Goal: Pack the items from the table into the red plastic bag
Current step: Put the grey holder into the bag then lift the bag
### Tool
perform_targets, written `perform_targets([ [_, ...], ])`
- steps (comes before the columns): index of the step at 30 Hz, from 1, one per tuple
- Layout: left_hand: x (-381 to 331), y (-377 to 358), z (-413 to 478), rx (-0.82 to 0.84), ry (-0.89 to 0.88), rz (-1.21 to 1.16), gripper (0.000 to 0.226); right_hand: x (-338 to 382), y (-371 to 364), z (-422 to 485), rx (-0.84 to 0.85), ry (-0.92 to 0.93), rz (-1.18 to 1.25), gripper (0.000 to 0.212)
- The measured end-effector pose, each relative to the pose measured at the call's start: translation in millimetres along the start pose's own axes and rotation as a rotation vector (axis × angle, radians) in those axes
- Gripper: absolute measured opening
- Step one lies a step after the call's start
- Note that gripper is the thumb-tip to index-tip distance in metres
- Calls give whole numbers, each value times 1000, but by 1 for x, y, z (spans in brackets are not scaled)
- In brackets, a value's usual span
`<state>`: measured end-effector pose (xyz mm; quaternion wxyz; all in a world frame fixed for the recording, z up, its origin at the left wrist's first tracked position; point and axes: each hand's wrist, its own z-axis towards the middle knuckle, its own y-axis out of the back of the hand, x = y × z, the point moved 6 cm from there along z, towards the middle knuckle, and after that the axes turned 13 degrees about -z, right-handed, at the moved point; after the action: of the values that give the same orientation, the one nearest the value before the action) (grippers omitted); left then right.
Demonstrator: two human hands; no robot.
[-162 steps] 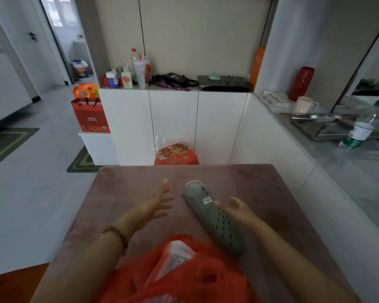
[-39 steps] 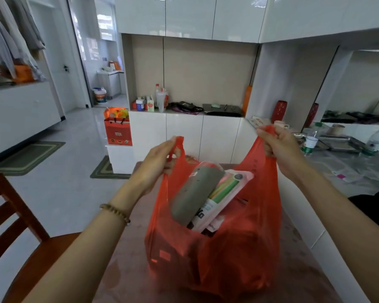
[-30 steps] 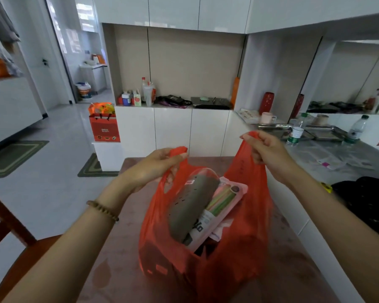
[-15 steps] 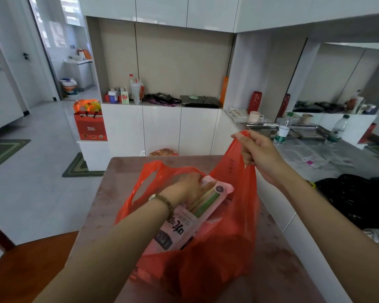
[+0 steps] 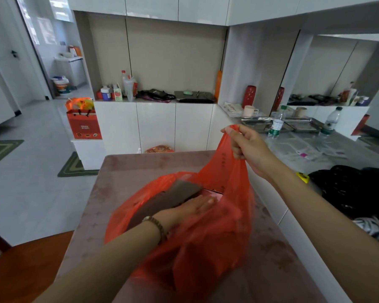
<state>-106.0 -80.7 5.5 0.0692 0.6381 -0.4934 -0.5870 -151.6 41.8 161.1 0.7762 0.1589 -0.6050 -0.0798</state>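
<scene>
Grey case (image 5: 169,199) half hidden behind red plastic bag (image 5: 206,237) film on bench (image 5: 127,167), long axis running far-right. Left hand (image 5: 190,209) flat, fingers spread inside. Right hand (image 5: 247,145) pinching handle.

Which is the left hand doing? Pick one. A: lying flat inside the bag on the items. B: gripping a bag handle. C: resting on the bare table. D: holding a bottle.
A: the left hand lies flat, fingers extended, inside the bag, while the right hand holds a handle up.
</scene>
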Motion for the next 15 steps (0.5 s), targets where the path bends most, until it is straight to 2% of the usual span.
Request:
perform_targets([
  [3,-13,32,-19,-121,-85,-142,48,0,-5,3,53,-22,-50,25],
  [5,-29,59,-34,-283,-190,-246,42,-2,-7,4,65,-46,-83,31],
  [7,-47,90,-63,-471,-356,-219,31,-5,-10,2,77,-62,-99,27],
  [10,-63,125,-111,-637,-488,-121,23,-16,-19,-3,111,-66,-203,20],
  [12,-54,138,-127,-709,-411,-37,30,-26,-25,-7,118,-54,-323,21],
  [15,-22,132,-129,-641,-196,-25,48,-47,-30,-15,94,-59,-484,36],
])
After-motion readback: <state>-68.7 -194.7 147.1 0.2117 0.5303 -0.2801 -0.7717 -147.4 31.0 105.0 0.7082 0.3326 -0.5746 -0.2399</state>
